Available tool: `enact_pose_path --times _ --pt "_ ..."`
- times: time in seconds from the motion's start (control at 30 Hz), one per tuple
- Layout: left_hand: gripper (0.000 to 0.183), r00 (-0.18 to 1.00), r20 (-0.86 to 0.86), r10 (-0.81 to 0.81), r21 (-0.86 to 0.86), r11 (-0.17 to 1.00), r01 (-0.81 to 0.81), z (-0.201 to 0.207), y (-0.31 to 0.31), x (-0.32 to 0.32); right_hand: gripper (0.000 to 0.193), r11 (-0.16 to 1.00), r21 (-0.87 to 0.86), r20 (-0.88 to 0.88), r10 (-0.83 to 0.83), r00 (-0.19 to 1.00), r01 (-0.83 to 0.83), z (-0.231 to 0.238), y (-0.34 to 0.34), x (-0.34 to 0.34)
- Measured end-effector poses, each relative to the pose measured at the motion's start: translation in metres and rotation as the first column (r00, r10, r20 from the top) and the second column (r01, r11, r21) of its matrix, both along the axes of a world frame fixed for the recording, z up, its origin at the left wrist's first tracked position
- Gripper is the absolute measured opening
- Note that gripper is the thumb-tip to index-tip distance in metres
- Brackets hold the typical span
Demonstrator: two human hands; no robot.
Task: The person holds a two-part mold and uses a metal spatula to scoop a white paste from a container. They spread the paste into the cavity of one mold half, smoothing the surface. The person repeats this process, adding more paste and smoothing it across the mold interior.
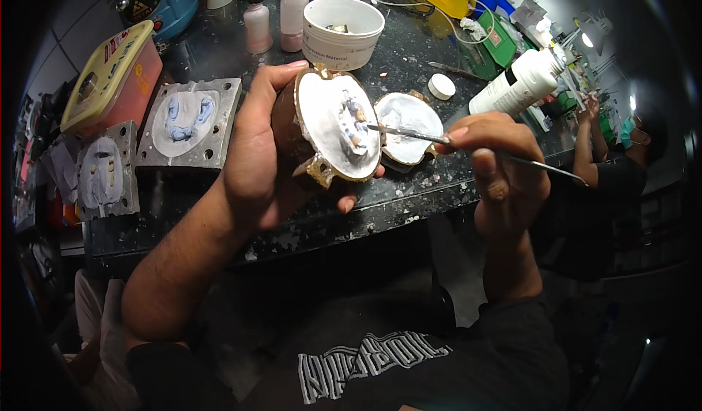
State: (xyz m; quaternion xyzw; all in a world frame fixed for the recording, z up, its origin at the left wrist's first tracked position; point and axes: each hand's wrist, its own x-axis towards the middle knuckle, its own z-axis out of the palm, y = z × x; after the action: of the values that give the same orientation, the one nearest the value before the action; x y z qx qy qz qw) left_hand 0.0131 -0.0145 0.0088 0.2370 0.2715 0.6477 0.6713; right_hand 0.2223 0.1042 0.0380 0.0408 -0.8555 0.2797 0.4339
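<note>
My left hand (252,144) is wrapped around a round brass-coloured dental flask half (319,171), tilted up above the bench's front edge. White plaster (322,107) fills it, with a row of teeth set in a raised arch facing right. Between the fingers of my right hand (508,166) is a thin metal dental carver (413,134), its tip at the teeth; I cannot tell whether it touches them. Just behind, the other plaster-filled flask half (418,127) lies on the bench, partly hidden by the held one and the carver.
Two square metal flasks (219,156) (130,184) with plaster sit at left, beside a yellow-lidded plastic box (124,96). A white tub (344,45), pink bottles (257,31) (294,16), a round cap (442,86) and a white bottle (515,85) stand behind. A masked co-worker (614,162) is at right.
</note>
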Motion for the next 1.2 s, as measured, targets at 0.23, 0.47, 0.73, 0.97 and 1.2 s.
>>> enact_pose_path --times 0.23,0.47,0.73,0.97,1.2 --pt "0.064 0.999 0.036 0.034 0.025 0.999 -0.035 0.002 -0.002 0.004 0.011 0.981 0.172 -0.052 -0.084 0.995 0.092 -0.003 -0.003 -0.017" --pt "0.067 0.996 -0.057 0.064 0.033 0.997 -0.062 0.006 -0.003 0.008 0.008 0.977 0.194 -0.029 -0.084 0.996 0.088 0.002 -0.008 -0.021" --pt "0.066 0.990 -0.082 0.117 0.040 0.993 -0.114 0.006 -0.004 0.009 0.009 0.947 0.308 0.013 -0.102 0.995 0.093 0.005 -0.016 -0.017" --pt "0.068 0.998 -0.014 0.055 0.071 0.996 -0.053 0.004 -0.006 0.005 0.011 0.981 0.066 -0.169 -0.169 0.971 0.182 -0.003 0.004 0.001" --pt "0.085 0.933 0.163 -0.322 0.277 0.922 0.270 0.001 -0.004 -0.018 0.013 0.818 -0.438 -0.011 -0.419 0.908 0.372 -0.035 0.073 0.025"
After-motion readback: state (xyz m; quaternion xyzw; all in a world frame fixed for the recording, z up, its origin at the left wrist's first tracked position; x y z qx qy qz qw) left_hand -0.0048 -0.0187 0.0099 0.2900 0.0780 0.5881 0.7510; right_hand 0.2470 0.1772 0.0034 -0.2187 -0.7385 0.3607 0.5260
